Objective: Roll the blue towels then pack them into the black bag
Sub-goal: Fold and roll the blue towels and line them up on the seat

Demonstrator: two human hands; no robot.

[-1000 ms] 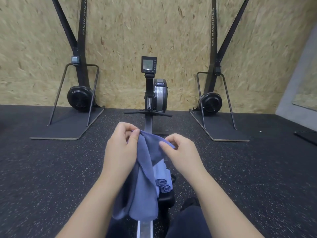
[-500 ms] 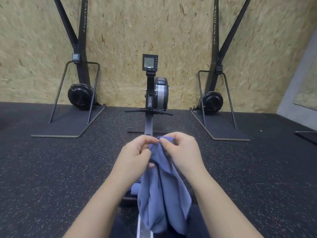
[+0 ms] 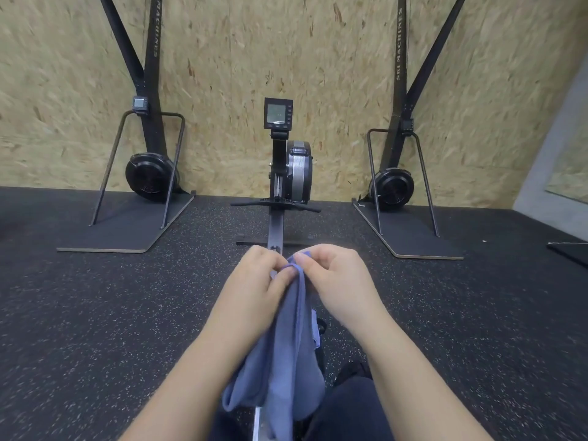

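One blue towel (image 3: 286, 361) hangs, its top pinched by left hand (image 3: 254, 291) and right hand (image 3: 340, 281); perhaps more towels hide behind.

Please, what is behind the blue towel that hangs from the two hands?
Behind the blue towel runs the rowing machine's rail. A strip of lighter blue cloth shows at its right edge. What else lies behind it is covered.

A rowing machine (image 3: 288, 173) stands on speckled black flooring (image 3: 95, 313) between two ski machines (image 3: 149, 173) (image 3: 393, 183) against a chipboard wall (image 3: 222, 58).
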